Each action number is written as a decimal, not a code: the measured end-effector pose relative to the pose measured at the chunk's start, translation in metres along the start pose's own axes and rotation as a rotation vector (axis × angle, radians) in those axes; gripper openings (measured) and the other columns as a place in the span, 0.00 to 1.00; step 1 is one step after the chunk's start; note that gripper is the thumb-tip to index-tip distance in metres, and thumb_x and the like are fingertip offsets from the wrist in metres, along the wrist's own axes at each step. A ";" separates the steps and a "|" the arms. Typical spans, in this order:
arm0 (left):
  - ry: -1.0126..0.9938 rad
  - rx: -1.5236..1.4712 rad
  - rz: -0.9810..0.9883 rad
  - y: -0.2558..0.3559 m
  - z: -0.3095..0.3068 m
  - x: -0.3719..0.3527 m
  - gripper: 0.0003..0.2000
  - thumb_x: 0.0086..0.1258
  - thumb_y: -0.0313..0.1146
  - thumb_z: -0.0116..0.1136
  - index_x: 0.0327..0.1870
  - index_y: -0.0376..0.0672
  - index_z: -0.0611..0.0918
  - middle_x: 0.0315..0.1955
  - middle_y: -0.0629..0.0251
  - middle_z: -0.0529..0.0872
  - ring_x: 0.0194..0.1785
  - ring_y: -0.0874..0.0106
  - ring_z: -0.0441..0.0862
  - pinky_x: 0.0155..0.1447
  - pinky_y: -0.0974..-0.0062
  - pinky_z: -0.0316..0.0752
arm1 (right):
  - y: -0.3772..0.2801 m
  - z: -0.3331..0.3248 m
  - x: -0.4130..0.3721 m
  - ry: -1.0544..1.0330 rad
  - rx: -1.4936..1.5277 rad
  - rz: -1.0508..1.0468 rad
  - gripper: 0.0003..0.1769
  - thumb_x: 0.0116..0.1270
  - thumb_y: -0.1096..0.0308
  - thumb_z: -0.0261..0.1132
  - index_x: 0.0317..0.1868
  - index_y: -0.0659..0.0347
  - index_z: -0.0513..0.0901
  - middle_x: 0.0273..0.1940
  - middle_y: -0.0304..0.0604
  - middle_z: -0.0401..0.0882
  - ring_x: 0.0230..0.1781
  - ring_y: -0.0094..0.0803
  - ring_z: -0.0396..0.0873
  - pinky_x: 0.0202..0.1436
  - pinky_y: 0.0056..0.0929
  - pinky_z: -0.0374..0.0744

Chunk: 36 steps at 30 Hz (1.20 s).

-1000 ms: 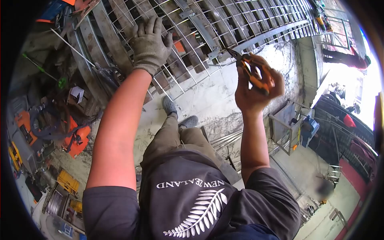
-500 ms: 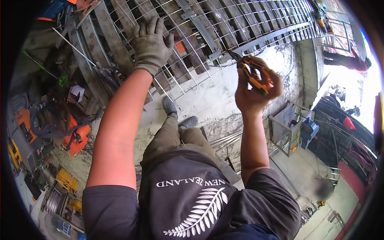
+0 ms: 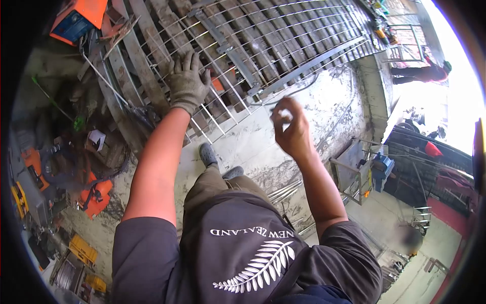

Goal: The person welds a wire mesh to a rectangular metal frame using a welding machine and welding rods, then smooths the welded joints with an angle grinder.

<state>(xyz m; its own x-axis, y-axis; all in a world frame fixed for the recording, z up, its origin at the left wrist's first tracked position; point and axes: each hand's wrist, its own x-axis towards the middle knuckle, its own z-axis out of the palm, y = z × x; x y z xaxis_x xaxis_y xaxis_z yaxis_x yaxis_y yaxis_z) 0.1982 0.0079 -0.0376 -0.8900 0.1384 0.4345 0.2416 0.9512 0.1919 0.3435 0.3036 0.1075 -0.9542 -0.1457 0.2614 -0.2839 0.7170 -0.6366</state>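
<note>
Grey-gloved left hand [image 3: 188, 87] splays on gridded wire [image 3: 269, 43]; bare right hand [image 3: 293, 127] curls ringlike, grip unclear.

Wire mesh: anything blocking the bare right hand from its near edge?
No solid obstacle visible between the right hand and the wire mesh. A thin dark strand curves by the fingertips; can't tell if it's held. The gloved left hand rests on the mesh, off to the side.

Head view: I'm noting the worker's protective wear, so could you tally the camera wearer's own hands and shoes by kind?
Gloved left hand: 1
Bare right hand: 1
Grey clogs: 2
Total: 4
</note>
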 end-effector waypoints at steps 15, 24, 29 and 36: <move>-0.050 0.029 0.049 0.003 -0.007 0.001 0.32 0.81 0.52 0.61 0.79 0.44 0.78 0.79 0.55 0.79 0.75 0.48 0.80 0.84 0.44 0.66 | 0.112 -0.162 -0.220 -0.490 -0.295 0.887 0.38 0.75 0.77 0.60 0.83 0.47 0.65 0.48 0.67 0.90 0.53 0.69 0.87 0.56 0.62 0.82; -0.254 0.110 0.025 0.001 0.002 0.007 0.32 0.84 0.47 0.57 0.85 0.43 0.73 0.83 0.52 0.74 0.81 0.44 0.73 0.85 0.47 0.67 | 0.238 -0.347 -0.176 1.129 1.064 0.538 0.42 0.74 0.88 0.70 0.79 0.52 0.58 0.63 0.63 0.82 0.63 0.55 0.89 0.68 0.53 0.92; -0.458 0.173 -0.258 0.045 -0.007 0.031 0.32 0.82 0.43 0.58 0.83 0.38 0.74 0.82 0.43 0.73 0.82 0.43 0.73 0.85 0.52 0.68 | 0.293 -0.424 -0.140 1.105 1.344 0.375 0.36 0.79 0.82 0.67 0.78 0.53 0.59 0.68 0.70 0.79 0.70 0.59 0.85 0.76 0.59 0.85; -0.285 0.182 -0.018 0.228 0.019 0.076 0.34 0.82 0.47 0.61 0.84 0.38 0.72 0.83 0.43 0.72 0.87 0.43 0.65 0.89 0.46 0.59 | 0.347 -0.491 -0.124 1.090 1.496 0.394 0.35 0.79 0.80 0.69 0.77 0.52 0.61 0.69 0.72 0.78 0.69 0.59 0.85 0.76 0.55 0.87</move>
<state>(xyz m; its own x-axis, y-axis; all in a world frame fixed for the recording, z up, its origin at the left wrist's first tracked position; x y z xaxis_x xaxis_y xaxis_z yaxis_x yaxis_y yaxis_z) 0.1784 0.2406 0.0226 -0.9721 0.1679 0.1640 0.1744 0.9843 0.0263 0.4102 0.9048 0.2103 -0.6779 0.7226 -0.1354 -0.5036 -0.5906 -0.6305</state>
